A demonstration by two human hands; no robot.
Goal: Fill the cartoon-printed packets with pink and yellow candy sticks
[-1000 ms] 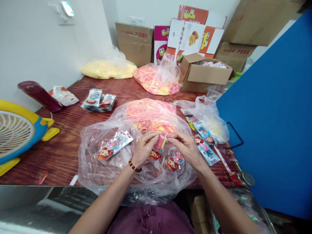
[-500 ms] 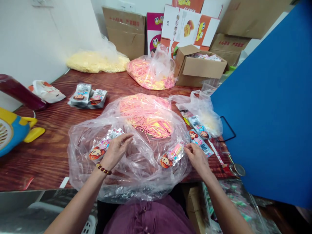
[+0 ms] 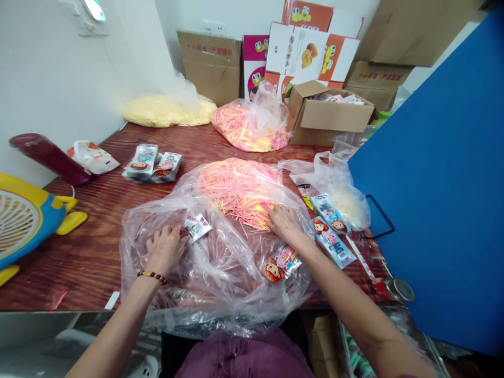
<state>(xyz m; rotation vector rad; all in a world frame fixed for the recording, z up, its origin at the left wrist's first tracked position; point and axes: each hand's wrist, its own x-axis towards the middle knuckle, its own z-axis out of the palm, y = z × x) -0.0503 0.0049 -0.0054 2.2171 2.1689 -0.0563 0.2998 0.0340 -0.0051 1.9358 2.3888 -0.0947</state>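
A large clear plastic bag (image 3: 232, 262) lies spread over the near part of the table. On it rests a heap of thin pink and yellow sticks (image 3: 240, 191). My left hand (image 3: 165, 249) is closed over a shiny printed packet (image 3: 198, 227), which sticks out on its right side; the hand hides the rest. At the heap's right edge, my right hand (image 3: 285, 223) has its fingers curled into the sticks, the fingertips partly hidden. Below the right forearm lies another packet (image 3: 275, 268) with a red-haired cartoon girl, pink at its open-looking upper end.
Stacked packets (image 3: 151, 164) lie at the left, more packets (image 3: 334, 247) at the right beside a small clear bag (image 3: 346, 202). Behind are a tied bag of sticks (image 3: 248, 128) and an open carton (image 3: 334, 115). A fan (image 3: 23, 220) and a blue panel (image 3: 444, 184) flank the table.
My right hand has left the right packet and moved up and left to the stick heap. My left hand has lowered leftward onto the left packet. The view has tilted slightly.
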